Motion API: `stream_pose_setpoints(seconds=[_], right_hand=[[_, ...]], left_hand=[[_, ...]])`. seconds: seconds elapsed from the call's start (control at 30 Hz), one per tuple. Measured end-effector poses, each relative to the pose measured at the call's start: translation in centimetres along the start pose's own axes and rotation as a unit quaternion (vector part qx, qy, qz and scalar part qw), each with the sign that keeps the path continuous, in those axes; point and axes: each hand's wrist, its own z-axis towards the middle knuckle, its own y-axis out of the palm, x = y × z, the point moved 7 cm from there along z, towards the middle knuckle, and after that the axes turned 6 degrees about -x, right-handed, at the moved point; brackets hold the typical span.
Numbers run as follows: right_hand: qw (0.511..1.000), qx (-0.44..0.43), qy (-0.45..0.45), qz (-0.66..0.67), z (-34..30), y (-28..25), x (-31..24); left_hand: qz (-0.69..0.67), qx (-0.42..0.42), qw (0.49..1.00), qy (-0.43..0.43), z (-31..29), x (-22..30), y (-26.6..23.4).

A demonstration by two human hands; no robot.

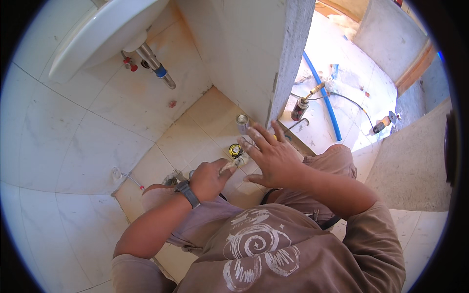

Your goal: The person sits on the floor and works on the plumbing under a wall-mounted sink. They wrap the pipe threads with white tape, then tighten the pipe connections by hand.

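My left hand (209, 179), a dark watch on its wrist, is closed around a small whitish piece (240, 160) that sticks out past the thumb. What kind of piece it is I cannot make out. Just to its right is my right hand (276, 158), fingers spread and nothing visibly held; its fingertips are dusted with white. Beyond the hands, a yellow and black round object (235, 149) lies on the tiled floor. A silver can (242, 122) stands close to the wall end, partly behind my right fingers.
A white basin (102, 36) with a chrome drain pipe (154, 62) overhangs the far left. Through the doorway lie a blue pipe (322, 95), a torch canister (299, 109) with a brass head and a corded angle grinder (383, 123). A bent metal rod (299, 125) crosses the threshold.
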Motion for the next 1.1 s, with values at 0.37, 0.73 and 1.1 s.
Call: stream_pose_setpoints(seconds=[0.37,0.73,1.1], right_hand=[[0.993,-0.091,-0.023,0.069,0.3,2.9,1.1],[0.563,-0.442,0.261,0.648,-2.8,6.5,-1.1],[0.977,-0.088,0.141,0.136,0.5,1.1,2.0]], left_hand=[[-0.347,-0.16,0.922,-0.064,-1.8,3.0,1.0],[0.331,0.077,0.901,0.269,-1.5,4.4,-2.4],[0.005,-0.053,0.999,-0.007,-0.2,-0.1,-1.0]])
